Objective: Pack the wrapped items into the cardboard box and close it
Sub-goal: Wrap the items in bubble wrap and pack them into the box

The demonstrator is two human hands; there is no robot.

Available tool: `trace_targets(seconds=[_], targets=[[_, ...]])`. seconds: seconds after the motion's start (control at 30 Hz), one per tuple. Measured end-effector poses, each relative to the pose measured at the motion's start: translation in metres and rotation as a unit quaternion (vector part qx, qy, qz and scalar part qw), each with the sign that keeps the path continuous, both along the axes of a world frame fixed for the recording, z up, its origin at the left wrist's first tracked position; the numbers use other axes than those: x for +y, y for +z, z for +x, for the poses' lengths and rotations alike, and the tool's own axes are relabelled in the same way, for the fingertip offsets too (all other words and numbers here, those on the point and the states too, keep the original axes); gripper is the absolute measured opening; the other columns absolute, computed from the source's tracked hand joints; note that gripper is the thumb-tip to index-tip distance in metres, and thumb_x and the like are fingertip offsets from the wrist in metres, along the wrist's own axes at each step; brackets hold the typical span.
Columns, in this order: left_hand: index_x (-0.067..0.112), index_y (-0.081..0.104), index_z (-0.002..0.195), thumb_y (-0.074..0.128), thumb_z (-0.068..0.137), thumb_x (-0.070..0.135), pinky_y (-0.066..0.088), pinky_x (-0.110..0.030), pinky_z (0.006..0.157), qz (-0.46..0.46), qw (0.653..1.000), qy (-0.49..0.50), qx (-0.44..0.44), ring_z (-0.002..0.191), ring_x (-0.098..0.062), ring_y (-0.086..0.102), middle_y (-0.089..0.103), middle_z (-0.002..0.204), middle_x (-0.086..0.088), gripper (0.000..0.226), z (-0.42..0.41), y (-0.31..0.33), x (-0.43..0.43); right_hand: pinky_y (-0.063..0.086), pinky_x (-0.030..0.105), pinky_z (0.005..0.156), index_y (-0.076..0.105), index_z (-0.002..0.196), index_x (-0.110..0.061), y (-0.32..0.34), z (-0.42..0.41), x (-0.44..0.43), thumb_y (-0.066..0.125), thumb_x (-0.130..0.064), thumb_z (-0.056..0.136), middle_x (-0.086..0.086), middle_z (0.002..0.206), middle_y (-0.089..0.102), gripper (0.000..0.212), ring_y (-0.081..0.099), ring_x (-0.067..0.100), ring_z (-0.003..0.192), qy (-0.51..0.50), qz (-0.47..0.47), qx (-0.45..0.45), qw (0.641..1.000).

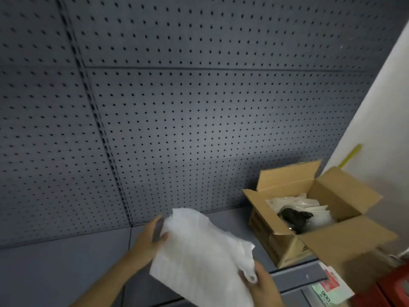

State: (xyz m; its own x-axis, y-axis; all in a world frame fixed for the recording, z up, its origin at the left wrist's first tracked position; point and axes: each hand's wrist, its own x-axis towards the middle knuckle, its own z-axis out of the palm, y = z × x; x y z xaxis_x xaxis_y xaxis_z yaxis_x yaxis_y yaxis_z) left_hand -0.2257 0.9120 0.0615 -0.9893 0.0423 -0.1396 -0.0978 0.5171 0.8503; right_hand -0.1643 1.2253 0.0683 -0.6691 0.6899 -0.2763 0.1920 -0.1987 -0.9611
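Head view: a white wrapped item [199, 253] is held by both hands, left of the open cardboard box [285, 244].
It is gripped by left hand [150, 238] and right hand [261, 286] above the table [55, 273]; carrying rightward into the part-filled box seems called for next.

I hold a white foam wrap sheet [199, 255] by two corners — rumpled, tilted. The cardboard box [285, 242] stands right of it, flaps open, white-wrapped items [309, 206] inside.
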Motion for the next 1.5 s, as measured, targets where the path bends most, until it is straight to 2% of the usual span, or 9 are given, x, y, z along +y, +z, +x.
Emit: trace_targets(seconds=[0.07,0.13,0.23,0.37,0.53,0.73,0.93,1.27,1.5], targets=[[0.034,0.021,0.148,0.067,0.070,0.068,0.034,-0.046,0.113,0.106,0.993,0.016,-0.050,0.132,-0.014,0.039,0.035,0.143,0.015,0.097,0.003,0.033,-0.015,0.044,0.036,0.096,0.062,0.099,-0.022,0.025,0.026,0.006,0.071,-0.031,0.080,0.007,0.117,0.065,0.023,0.059,0.033,0.114,0.298,0.002,0.124,0.947],[0.036,0.024,0.147,0.068,0.051,0.081,0.029,-0.046,0.115,0.132,0.988,0.005,-0.075,0.132,-0.015,0.040,0.036,0.140,0.015,0.114,0.008,0.059,-0.024,0.053,0.031,0.087,0.063,0.102,-0.027,0.047,0.027,0.009,0.079,-0.056,0.060,0.000,0.109,0.071,0.053,0.067,0.020,0.105,0.403,0.016,0.022,0.915],[0.033,0.048,0.133,0.075,0.059,0.067,0.041,-0.042,0.107,0.205,0.973,-0.043,-0.094,0.121,-0.014,0.057,0.055,0.137,0.009,0.086,0.014,0.086,-0.020,0.056,0.019,0.072,0.063,0.113,-0.020,0.080,0.024,0.029,0.077,-0.032,0.077,-0.003,0.106,0.074,0.040,0.071,0.011,0.094,0.423,0.005,0.020,0.906],[0.025,0.058,0.122,0.078,0.073,0.041,0.050,-0.039,0.095,0.246,0.961,-0.096,-0.084,0.107,-0.019,0.067,0.069,0.121,-0.001,0.056,0.018,0.115,0.011,0.058,0.034,0.078,0.059,0.120,-0.014,0.106,0.032,0.060,0.082,-0.033,0.070,0.004,0.111,0.072,0.058,0.070,0.023,0.098,0.413,0.022,0.004,0.910],[0.021,0.064,0.118,0.087,0.047,0.056,0.054,-0.035,0.088,0.224,0.961,-0.155,-0.053,0.105,-0.020,0.069,0.073,0.114,-0.001,0.082,0.011,0.152,0.071,0.050,0.056,0.093,0.060,0.119,-0.015,0.144,0.045,0.121,0.080,-0.035,0.066,0.013,0.113,0.071,0.060,0.068,0.034,0.102,0.404,0.021,0.014,0.915],[0.026,0.066,0.111,0.084,0.040,0.064,0.056,-0.020,0.070,0.184,0.962,-0.200,0.023,0.095,-0.012,0.071,0.074,0.107,0.008,0.083,-0.004,0.209,0.157,0.058,0.026,0.063,0.057,0.114,-0.009,0.192,0.037,0.217,0.076,-0.019,0.063,-0.001,0.088,0.077,0.056,0.073,0.014,0.082,0.463,0.018,0.046,0.885],[0.017,0.066,0.112,0.074,0.074,0.024,0.050,-0.031,0.090,0.167,0.968,-0.171,0.071,0.103,-0.016,0.068,0.072,0.111,0.003,0.040,-0.027,0.222,0.237,0.051,0.035,0.097,0.052,0.131,-0.014,0.199,-0.017,0.325,0.082,-0.018,0.063,0.006,0.126,0.065,0.074,0.062,0.023,0.116,0.526,0.090,0.042,0.844],[0.020,0.072,0.078,0.068,0.081,-0.006,0.050,-0.011,0.083,0.050,0.971,-0.181,0.145,0.095,-0.002,0.067,0.073,0.098,0.011,0.027,-0.044,0.186,0.312,0.048,0.004,0.059,0.068,0.075,-0.022,0.165,-0.114,0.401,0.066,0.015,0.078,-0.023,0.060,0.070,0.037,0.064,-0.011,0.062,0.478,0.330,0.093,0.809],[0.028,0.060,0.086,0.058,0.074,-0.004,0.054,-0.036,0.082,-0.297,0.852,-0.284,0.323,0.095,-0.012,0.063,0.064,0.104,0.006,0.034,-0.072,0.120,0.319,0.043,0.008,0.094,0.076,0.079,-0.007,0.101,-0.173,0.409,0.072,-0.015,0.080,0.003,0.096,0.072,0.009,0.061,-0.004,0.095,0.504,0.498,0.211,0.674]])
